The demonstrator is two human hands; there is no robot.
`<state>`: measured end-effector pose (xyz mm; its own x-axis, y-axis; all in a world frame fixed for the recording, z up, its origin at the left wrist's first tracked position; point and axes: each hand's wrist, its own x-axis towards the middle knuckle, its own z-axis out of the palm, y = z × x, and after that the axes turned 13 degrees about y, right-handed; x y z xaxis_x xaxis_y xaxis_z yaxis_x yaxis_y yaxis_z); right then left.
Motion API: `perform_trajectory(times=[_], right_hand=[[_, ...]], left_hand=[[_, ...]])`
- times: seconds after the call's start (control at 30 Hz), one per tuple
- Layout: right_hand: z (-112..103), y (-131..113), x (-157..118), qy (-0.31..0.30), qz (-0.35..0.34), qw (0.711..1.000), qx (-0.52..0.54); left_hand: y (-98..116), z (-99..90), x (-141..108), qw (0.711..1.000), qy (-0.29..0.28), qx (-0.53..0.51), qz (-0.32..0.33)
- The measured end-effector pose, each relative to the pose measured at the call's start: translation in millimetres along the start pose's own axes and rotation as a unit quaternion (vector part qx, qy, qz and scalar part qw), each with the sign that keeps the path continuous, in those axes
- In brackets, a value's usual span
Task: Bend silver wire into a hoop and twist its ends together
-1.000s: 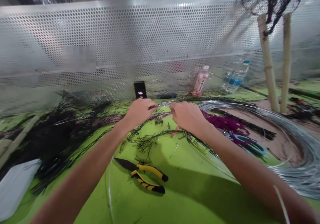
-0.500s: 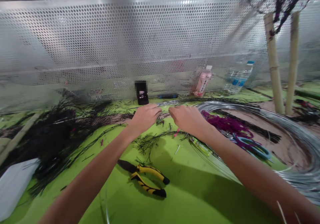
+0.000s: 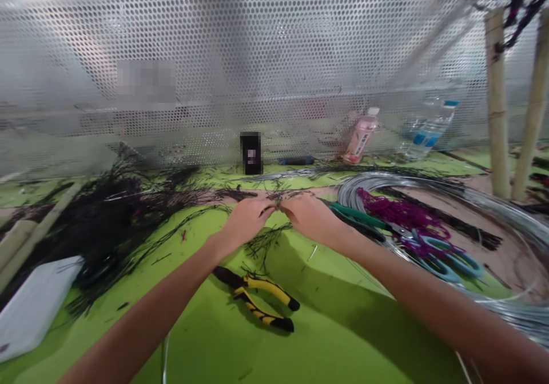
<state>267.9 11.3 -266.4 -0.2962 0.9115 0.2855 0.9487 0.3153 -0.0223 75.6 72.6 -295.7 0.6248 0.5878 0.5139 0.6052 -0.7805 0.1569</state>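
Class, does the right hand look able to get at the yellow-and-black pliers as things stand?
Probably yes: the pliers lie on the green surface, handles uncovered, nearer the person than the right hand, with only thin black strands nearby, though it may be busy beside the left hand.

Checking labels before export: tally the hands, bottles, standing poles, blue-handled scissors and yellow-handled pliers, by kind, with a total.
Hands: 2 (left hand, right hand)
Bottles: 2 (pink bottle, clear bottle)
Standing poles: 2 (left pole, right pole)
Scissors: 1
Pliers: 1
Total: 8
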Motion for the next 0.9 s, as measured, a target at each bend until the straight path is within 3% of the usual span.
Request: perform_trajectory(times=[0.33,0.5,0.63,0.77,0.9], right_hand=[[-4,12,-4,-0.072,-0.131,0.984,0.098],[-7,13,-5,-0.073,-0.136,0.981,0.114],[-10,10,-6,-0.070,-0.125,0.982,0.121],[-17,13,-1,-0.063,-0.108,0.979,0.161],[-46,22,12,-0.044,-0.070,0.967,0.241]], left_hand=[[6,-1.7,-21,0.995,-0.064,-0.061,0.035],[7,-2.7,-18,0.992,-0.075,-0.100,0.021],[12,-6.2,-18,0.987,-0.091,-0.130,-0.027],[10,-24.3,-14,0.972,-0.119,-0.167,-0.114],[3,-69.3,7,0.937,-0.159,-0.227,-0.211]])
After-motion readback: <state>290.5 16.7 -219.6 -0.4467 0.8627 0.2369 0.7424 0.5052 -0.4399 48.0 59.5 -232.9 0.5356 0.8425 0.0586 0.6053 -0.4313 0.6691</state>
